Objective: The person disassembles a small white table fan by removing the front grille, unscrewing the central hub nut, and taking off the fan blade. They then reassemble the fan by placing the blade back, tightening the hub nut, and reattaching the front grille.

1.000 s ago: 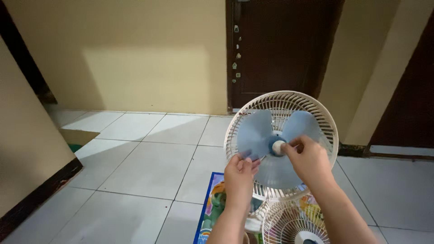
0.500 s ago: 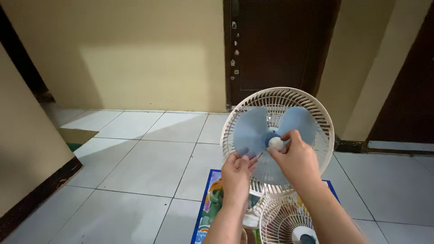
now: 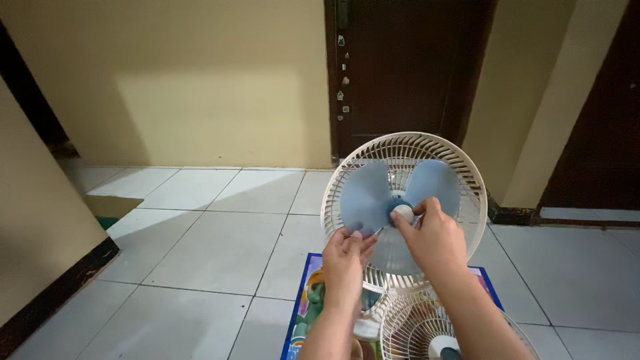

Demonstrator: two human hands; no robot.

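Blue fan blade between both hands

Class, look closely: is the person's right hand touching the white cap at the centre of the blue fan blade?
Touching. The head view shows the right hand with its fingertips closed around the white cap at the hub of the blue fan blade, with no gap visible.

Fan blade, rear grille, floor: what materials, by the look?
Fan blade: likely translucent pale-blue plastic, smooth; grille ribs show faintly through it. Rear grille: probably cream moulded plastic, matte, with thin radial ribs. Floor: glazed ceramic tile apparently, white, slightly glossy, with dark grout lines.
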